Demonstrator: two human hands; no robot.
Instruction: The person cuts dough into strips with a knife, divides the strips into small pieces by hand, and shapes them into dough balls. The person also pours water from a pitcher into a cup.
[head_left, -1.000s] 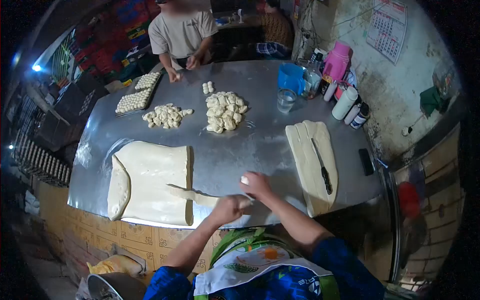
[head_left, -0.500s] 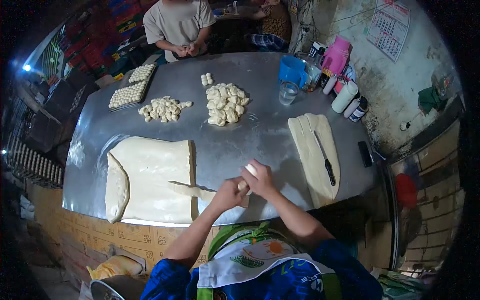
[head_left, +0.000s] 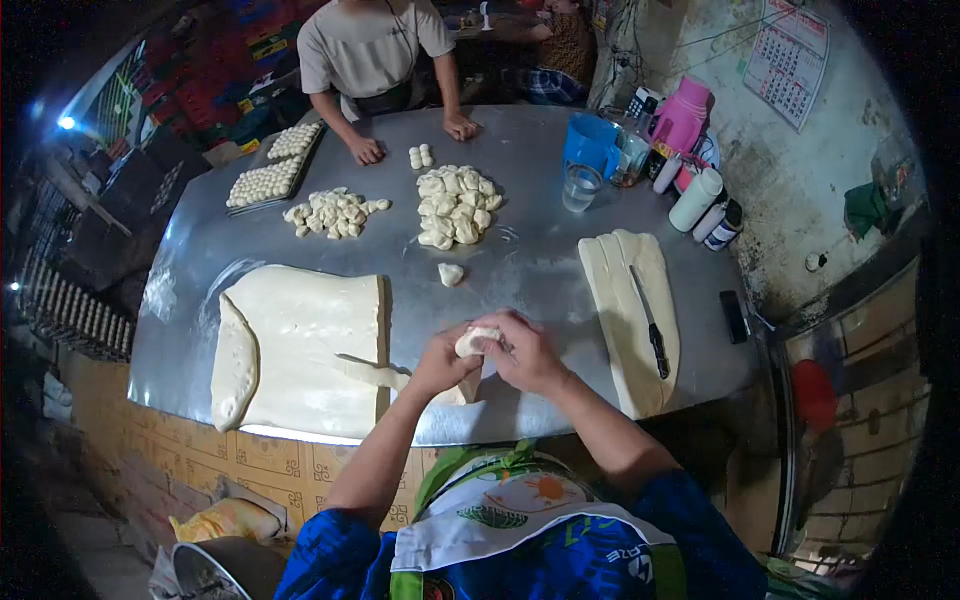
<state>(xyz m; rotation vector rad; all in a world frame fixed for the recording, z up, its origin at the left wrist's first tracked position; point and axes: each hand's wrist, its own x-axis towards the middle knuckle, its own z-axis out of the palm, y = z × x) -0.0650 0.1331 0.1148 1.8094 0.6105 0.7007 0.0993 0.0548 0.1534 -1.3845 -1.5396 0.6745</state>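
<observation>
Dough piece [head_left: 476, 342] is gripped between both hands [head_left: 442, 363] [head_left: 527, 353], which partly cover it, obscuring its full shape.

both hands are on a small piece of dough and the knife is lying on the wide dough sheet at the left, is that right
Not quite: the head view shows the knife on the long dough slab at the right. The left hand and right hand are indeed on a small piece of dough.
</observation>
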